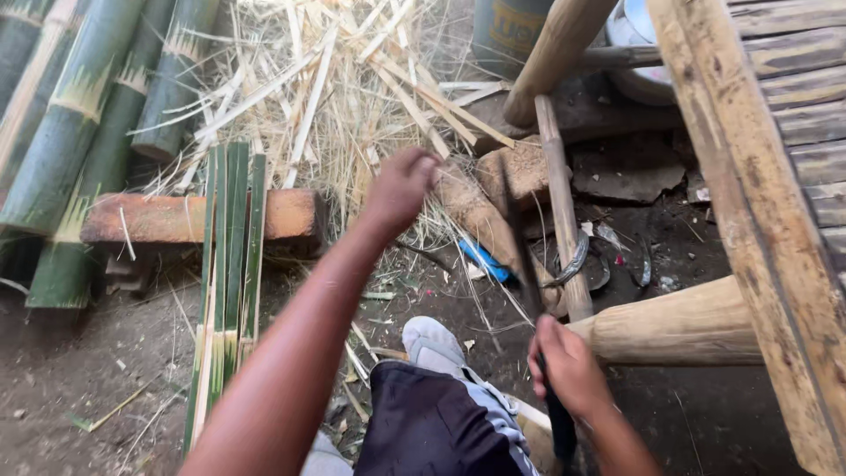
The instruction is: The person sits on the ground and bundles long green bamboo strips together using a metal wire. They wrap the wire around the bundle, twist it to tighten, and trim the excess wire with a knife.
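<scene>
My left hand [401, 188] reaches forward with its fingers curled, over a pile of pale bamboo slivers [352, 88]; I cannot tell whether it grips a strip. My right hand [568, 368] is closed around the dark handle of a long knife [522, 256], whose blade points away from me toward the pile. Several split green bamboo strips [227, 264] lie leaning on a reddish brick [176, 217] at my left. My knee in dark shorts [432, 423] is at the bottom centre.
Thick green bamboo culms [79, 115] lie at the far left. A wooden bench with round log legs [687, 326] and a slatted top [793, 132] stands at the right. A thin pole [560, 203], a blue scrap [485, 262] and a bucket [507, 31] are ahead on the dirt.
</scene>
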